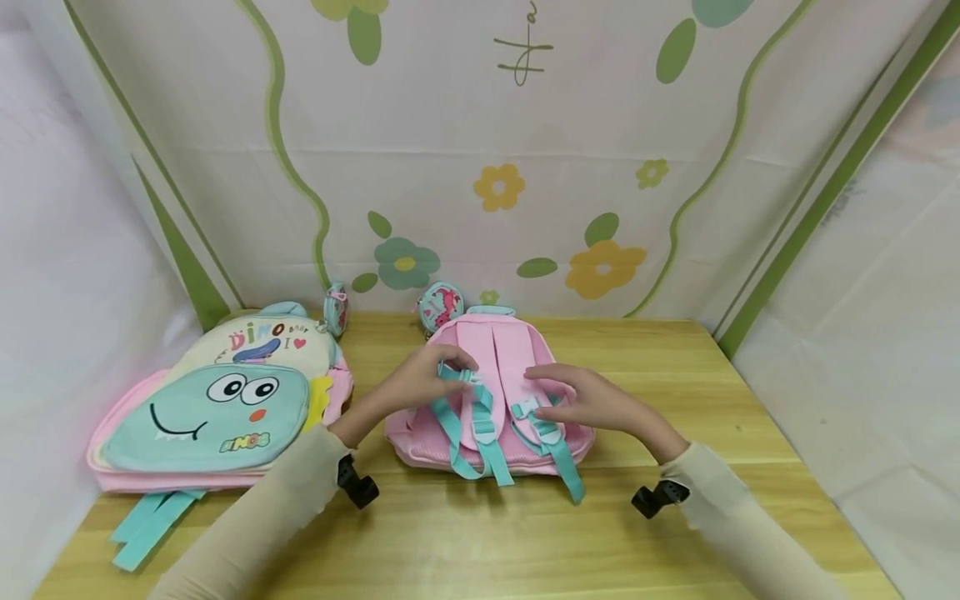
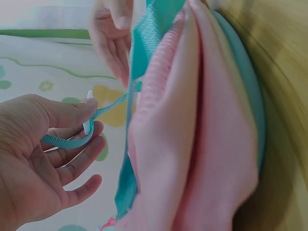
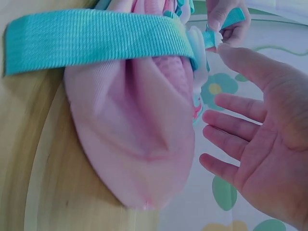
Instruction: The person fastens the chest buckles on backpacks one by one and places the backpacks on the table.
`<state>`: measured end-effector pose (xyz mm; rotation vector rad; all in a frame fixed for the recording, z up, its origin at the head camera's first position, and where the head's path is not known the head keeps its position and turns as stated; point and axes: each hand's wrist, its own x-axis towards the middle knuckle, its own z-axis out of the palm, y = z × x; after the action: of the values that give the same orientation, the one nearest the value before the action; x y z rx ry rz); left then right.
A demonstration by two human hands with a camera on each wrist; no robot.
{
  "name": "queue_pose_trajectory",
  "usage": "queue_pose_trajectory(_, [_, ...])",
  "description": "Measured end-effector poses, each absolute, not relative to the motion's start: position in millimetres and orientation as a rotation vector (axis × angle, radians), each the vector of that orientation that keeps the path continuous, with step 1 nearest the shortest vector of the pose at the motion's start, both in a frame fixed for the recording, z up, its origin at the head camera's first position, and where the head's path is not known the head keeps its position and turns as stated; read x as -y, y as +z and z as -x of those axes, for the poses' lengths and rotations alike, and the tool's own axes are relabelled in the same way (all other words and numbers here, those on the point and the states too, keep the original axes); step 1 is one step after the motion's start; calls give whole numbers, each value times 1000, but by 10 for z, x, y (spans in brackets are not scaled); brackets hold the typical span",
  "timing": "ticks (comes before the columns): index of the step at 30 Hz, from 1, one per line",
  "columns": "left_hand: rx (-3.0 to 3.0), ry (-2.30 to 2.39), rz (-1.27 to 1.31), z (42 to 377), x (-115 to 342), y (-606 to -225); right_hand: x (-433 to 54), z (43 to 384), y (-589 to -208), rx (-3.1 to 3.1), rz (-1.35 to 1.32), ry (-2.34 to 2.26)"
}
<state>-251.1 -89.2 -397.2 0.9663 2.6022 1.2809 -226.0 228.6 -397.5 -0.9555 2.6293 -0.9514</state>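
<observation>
A pink backpack [image 1: 435,437] lies on the table with its padded shoulder straps facing up. My left hand [image 1: 431,377] pinches a white buckle piece [image 2: 88,113] on a teal webbing strap [image 2: 72,143] between thumb and fingers, lifted off the bag in the left wrist view. Over the bag's right shoulder strap, my right hand [image 1: 600,398] spreads its fingers apart beside another white buckle [image 1: 525,407], with nothing in its grasp. In the right wrist view its palm [image 3: 274,159] faces the bag's side. A loose teal strap end [image 1: 567,473] hangs over the bag's lower edge.
Left of the pink bag lies a second backpack [image 1: 206,417] with a dinosaur face, its teal straps [image 1: 153,525] trailing forward. Small round pouches stand behind: one pouch [image 1: 441,307] by the pink bag, another pouch [image 1: 337,310] by the dinosaur bag. A flower-printed cloth [image 1: 450,108] backs the wooden table [image 1: 675,358].
</observation>
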Motion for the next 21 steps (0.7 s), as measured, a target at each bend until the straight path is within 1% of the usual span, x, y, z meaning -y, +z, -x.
queue_pose_trajectory(21, [-2544, 1347, -1001, 2647, 940, -3855, -2152, 2356, -3957, -2585, 973, -895])
